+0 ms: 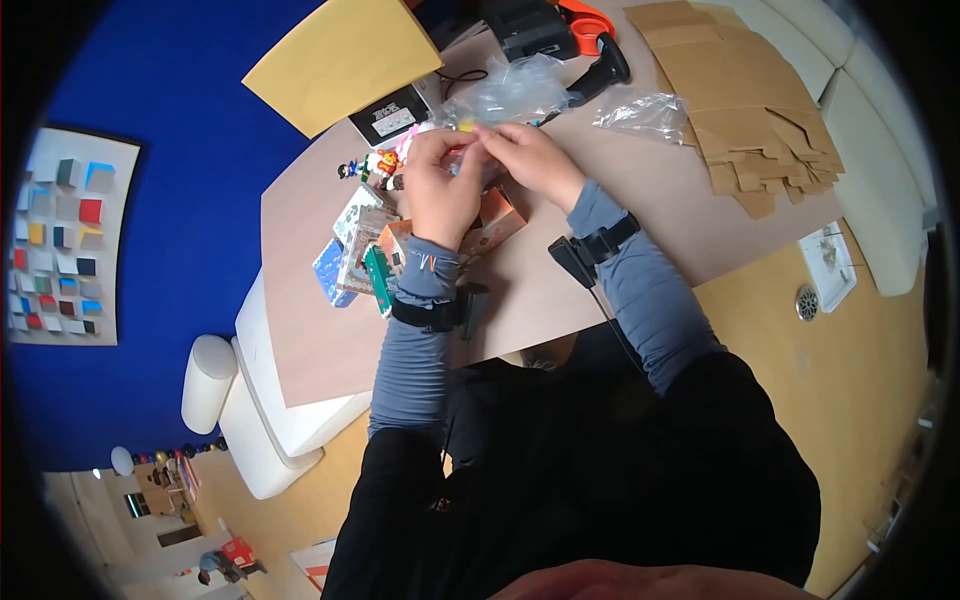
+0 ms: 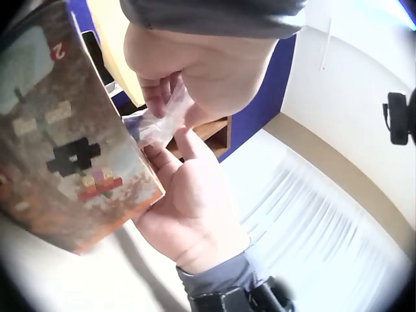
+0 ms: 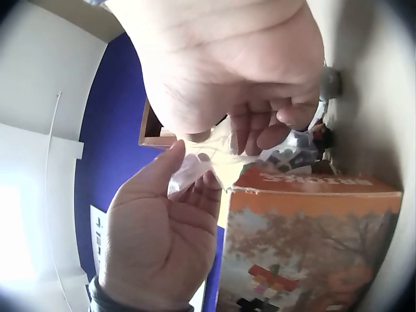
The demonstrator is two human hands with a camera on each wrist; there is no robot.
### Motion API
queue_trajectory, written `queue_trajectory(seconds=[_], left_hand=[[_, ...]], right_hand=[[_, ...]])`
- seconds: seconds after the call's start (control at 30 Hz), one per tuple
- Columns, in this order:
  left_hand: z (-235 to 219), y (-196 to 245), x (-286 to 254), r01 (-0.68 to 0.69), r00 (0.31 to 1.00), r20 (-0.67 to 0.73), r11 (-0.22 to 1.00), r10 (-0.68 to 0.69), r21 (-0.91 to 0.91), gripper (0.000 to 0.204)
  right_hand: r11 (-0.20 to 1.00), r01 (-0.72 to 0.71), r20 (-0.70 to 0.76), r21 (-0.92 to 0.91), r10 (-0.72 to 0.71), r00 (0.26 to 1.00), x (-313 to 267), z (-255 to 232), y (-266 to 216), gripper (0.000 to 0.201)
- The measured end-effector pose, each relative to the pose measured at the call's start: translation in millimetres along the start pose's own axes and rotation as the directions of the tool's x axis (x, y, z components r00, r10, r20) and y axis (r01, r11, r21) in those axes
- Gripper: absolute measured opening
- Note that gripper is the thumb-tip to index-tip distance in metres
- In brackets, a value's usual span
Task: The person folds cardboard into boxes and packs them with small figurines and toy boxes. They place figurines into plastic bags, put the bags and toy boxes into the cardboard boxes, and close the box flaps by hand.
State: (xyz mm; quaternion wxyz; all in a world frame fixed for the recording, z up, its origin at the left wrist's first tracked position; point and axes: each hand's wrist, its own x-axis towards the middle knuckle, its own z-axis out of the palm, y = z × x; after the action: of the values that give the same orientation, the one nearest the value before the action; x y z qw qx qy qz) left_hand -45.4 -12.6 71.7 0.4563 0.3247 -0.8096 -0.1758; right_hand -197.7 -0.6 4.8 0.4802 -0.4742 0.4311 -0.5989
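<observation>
Both hands meet over the table (image 1: 600,250). In the wrist views a small clear plastic bag (image 2: 168,122) is stretched between them. My left hand (image 1: 445,190) pinches one side of it between thumb and curled fingers. The right hand (image 1: 540,162) pinches the other side, its fingertips close to the left ones. Just below the hands stands an orange printed box (image 3: 305,240) with a picture of toy-brick pieces. Another clear bag holding small dark pieces (image 3: 296,153) lies behind that box in the right wrist view. Small toy figures (image 1: 385,162) stand left of the left hand.
Several printed boxes, one with a green side (image 1: 380,278) and one blue (image 1: 333,270), crowd the table's left. Behind are a yellow sheet (image 1: 345,60), a black-and-white box (image 1: 395,118) and crumpled plastic (image 1: 520,90). A black handheld device (image 1: 603,72) and flattened cardboard (image 1: 740,90) lie right.
</observation>
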Motion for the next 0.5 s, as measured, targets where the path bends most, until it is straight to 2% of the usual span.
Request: queue_trajectory(seconds=[0.03,0.07,0.1,0.13,0.2,0.27,0.33,0.4,0.47,0.5], left_hand=[[7,0,-3,0.137,0.99,-0.008,0.955,-0.144,-0.264,0.02],[10,5,-4,0.252,0.96,0.023,0.822,-0.281,-0.511,0.026],[5,18,-3,0.391,0.896,0.078,0.696,-0.436,-0.603,0.032],[5,12,-5,0.393,0.895,0.078,0.692,-0.439,-0.605,0.032],[1,0,-6,0.552,0.815,0.187,0.635,-0.549,-0.541,0.023],[0,-5,-14,0.582,0.802,0.232,0.633,-0.55,-0.511,0.016],[3,-12,-21,0.462,0.884,0.204,0.72,-0.421,-0.518,0.017],[0,-6,-21,0.459,0.884,0.212,0.686,-0.417,-0.565,0.017],[-2,0,-19,0.508,0.854,0.272,0.6,-0.443,-0.618,0.011],[-1,3,-20,0.524,0.846,0.296,0.594,-0.443,-0.611,0.011]], right_hand=[[0.999,0.024,-0.015,-0.023,-0.024,1.0,-1,-3,-2,0.044],[0.998,0.047,-0.032,-0.049,-0.048,0.998,-2,-5,-5,0.041],[0.997,0.077,-0.025,-0.028,-0.078,0.997,0,-8,-2,0.034],[0.997,0.074,-0.024,-0.03,-0.074,0.997,0,-9,-1,0.034],[0.989,0.138,-0.058,0.054,-0.135,0.989,-1,-8,-4,0.027],[0.987,0.154,-0.06,0.041,-0.151,0.987,1,-5,-3,0.025],[0.986,0.163,-0.065,0.029,-0.161,0.985,0,-2,-2,0.023],[0.981,0.189,-0.082,-0.036,-0.192,0.978,-5,0,-10,0.022],[0.98,0.194,-0.084,-0.046,-0.197,0.977,-7,0,-11,0.022],[0.978,0.205,-0.088,-0.048,-0.208,0.974,-7,1,-11,0.022]])
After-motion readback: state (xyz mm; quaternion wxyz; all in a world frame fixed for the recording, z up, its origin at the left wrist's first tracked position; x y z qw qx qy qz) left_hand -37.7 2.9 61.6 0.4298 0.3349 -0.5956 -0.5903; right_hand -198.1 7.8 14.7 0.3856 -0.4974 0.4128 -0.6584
